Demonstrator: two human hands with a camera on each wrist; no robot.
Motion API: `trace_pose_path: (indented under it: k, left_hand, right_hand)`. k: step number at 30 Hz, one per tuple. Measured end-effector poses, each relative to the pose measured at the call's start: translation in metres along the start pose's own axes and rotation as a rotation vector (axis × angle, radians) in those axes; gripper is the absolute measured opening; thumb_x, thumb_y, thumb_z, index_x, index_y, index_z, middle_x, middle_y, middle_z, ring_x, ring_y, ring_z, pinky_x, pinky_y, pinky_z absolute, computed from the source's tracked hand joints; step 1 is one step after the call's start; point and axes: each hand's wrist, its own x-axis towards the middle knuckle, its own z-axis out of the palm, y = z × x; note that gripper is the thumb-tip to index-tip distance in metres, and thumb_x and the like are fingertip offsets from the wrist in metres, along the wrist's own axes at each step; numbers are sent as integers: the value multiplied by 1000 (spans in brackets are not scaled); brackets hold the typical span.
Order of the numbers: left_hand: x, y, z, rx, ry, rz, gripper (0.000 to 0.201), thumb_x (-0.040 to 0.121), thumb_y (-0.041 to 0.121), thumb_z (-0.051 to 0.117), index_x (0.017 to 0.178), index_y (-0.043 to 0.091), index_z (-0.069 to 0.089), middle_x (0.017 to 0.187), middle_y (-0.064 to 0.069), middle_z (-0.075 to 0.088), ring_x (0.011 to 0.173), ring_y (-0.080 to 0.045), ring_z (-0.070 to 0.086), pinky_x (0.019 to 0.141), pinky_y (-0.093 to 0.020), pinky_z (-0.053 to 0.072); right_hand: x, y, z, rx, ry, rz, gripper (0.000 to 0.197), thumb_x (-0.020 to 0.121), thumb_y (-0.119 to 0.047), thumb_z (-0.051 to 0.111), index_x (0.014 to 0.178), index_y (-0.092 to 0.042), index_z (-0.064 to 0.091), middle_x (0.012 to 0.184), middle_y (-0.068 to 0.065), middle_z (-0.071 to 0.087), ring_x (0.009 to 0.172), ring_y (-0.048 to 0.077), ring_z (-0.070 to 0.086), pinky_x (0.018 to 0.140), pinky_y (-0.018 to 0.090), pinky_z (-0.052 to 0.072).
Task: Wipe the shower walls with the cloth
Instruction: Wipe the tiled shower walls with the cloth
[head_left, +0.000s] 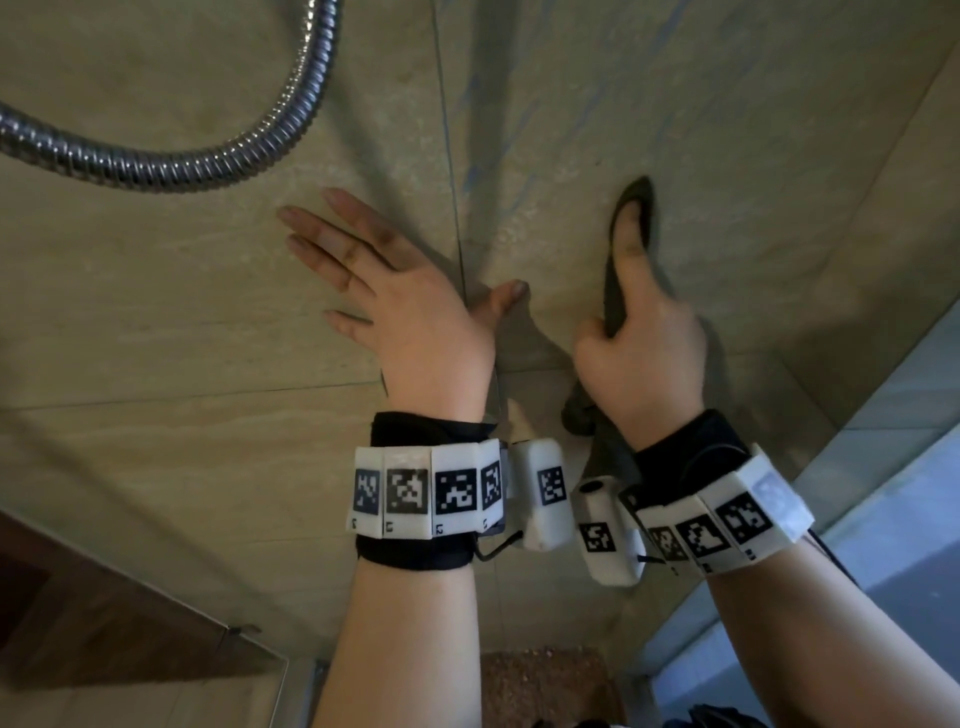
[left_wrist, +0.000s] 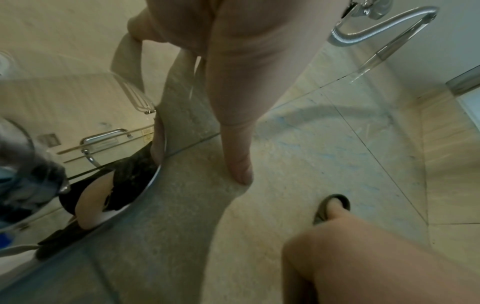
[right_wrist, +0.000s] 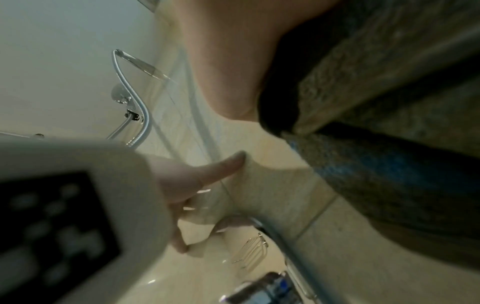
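dark grey terry cloth (head_left: 621, 291) is what the right hand (head_left: 644, 358) has got; fingers look curled round the bunched lower part with the forefinger laid straight up along it, pressing that top flap onto the tiled wall (head_left: 727, 156); from the right wrist view the cloth fills the frame close up, folded thick against the tile; so relative to the grip, the cloth runs from below the palm, through the fist, and up past the fingertip, sandwiched between hand and wall; left hand (head_left: 384, 291) is flat and spread on the next tile over, just left of the grout line (head_left: 451, 171), holding nothing, thumb reaching across toward the right hand; i'd guess it's just bracing; for doing this bit well i'd say flatten more of the cloth under the whole palm rather than one finger; overlap the passes; those bluish streaks above the cloth look like the bit needing attention; further up left, the metal shower hose (head_left: 218, 150) loops across the wall, so steer round it
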Motion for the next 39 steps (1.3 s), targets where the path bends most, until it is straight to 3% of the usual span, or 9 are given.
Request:
trace_pose_path:
  k: [4, 8, 11, 15, 23, 26, 31, 36, 39]
  left_hand:
    - [-1, 0, 0, -5, 13, 9, 142, 65, 66, 72, 146, -4, -21, 152, -30, -27, 143, -41, -23, 114, -62, 11]
    - [-2, 0, -1, -12, 4, 11, 142, 64, 66, 73, 146, -4, -21, 152, -29, -27, 143, -40, -23, 113, -63, 12]
    - [-1, -1, -1, -9, 4, 6, 142, 64, 66, 72, 146, -3, -21, 152, -29, -27, 143, -40, -23, 113, -63, 12]
    - [-1, 0, 0, -14, 6, 4, 143, 64, 66, 73, 146, -3, -21, 152, -29, -27, 143, -40, -23, 113, -63, 11]
    - [-1, 0, 0, -29, 13, 2, 142, 64, 65, 73, 147, -3, -21, 152, -28, -27, 143, -40, -23, 113, -62, 11]
    - [-1, 0, 0, -28, 16, 4, 143, 64, 64, 74, 146, -3, -21, 152, -28, -28, 143, -39, -23, 113, -63, 11]
    - [0, 0, 1, -23, 8, -1, 143, 64, 64, 75, 146, -3, -22, 152, -28, -28, 143, -39, -24, 113, -62, 11]
    - [-1, 0, 1, -29, 15, 3, 143, 64, 64, 74, 146, -3, -22, 152, -28, -28, 143, -39, -24, 113, -61, 10]
    - [-2, -3, 2, -44, 27, 22, 143, 65, 66, 73, 146, -3, -22, 152, -28, -28, 143, -39, -24, 115, -58, 2]
  right_hand:
    - [8, -7, -3, -11, -15, -94, 84, 83, -13, 54, 151, -41, 13, 76, 2, 50, 67, 24, 51, 65, 31, 44]
    - [19, -2, -20, -36, 87, -18, 86, 83, -15, 51, 150, -46, 6, 84, 2, 49, 70, 22, 45, 69, 30, 37]
    - [12, -2, -16, -10, 78, 28, 89, 83, -13, 52, 151, -40, 2, 84, 2, 49, 71, 21, 45, 70, 31, 41]
    - [1, -5, -4, -69, -12, -60, 87, 82, -12, 54, 151, -40, 9, 74, 4, 50, 67, 27, 52, 66, 36, 48]
    - [32, -7, -35, -58, 163, -29, 86, 85, -13, 49, 152, -39, 2, 86, -1, 50, 60, 14, 43, 65, 31, 37]
    - [18, -9, -22, -54, 116, 2, 92, 82, -14, 52, 152, -35, -2, 81, 5, 54, 69, 25, 51, 67, 35, 46]
    - [9, -3, -12, -117, 21, -34, 90, 83, -14, 54, 153, -36, 1, 74, 1, 46, 67, 25, 47, 65, 35, 45]
    - [19, -5, -23, -27, 95, -13, 89, 82, -13, 52, 152, -39, 3, 84, 7, 57, 74, 29, 55, 69, 37, 48]
    - [9, -13, -10, -38, -34, -116, 87, 84, -15, 54, 151, -41, 7, 92, 12, 65, 78, 31, 61, 72, 40, 53]
